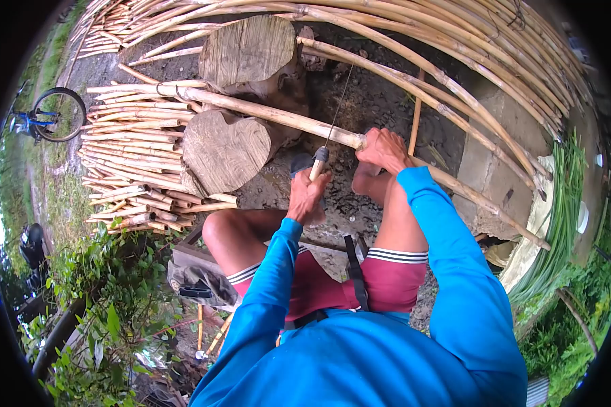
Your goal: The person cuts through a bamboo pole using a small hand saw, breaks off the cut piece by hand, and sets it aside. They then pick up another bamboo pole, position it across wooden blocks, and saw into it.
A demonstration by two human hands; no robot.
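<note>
My left hand (308,195) is closed round the wooden handle (318,165) of a long knife, in front of my left knee. Its thin blade (339,102) points away from me, seen nearly edge-on, and crosses the pole. My right hand (385,150) grips a long bamboo pole (285,118) just right of the blade. The pole runs left past two cut wood blocks (225,150); on the right side it seems to carry on beyond my hand toward the lower right. Whether the blade touches the pole I cannot tell.
Stacked short bamboo pieces (139,146) lie at the left. Long poles (455,41) arch across the back and right. Green strips (557,224) lie on the right. A bicycle wheel (60,114) stands far left, and leafy plants (108,305) grow at lower left.
</note>
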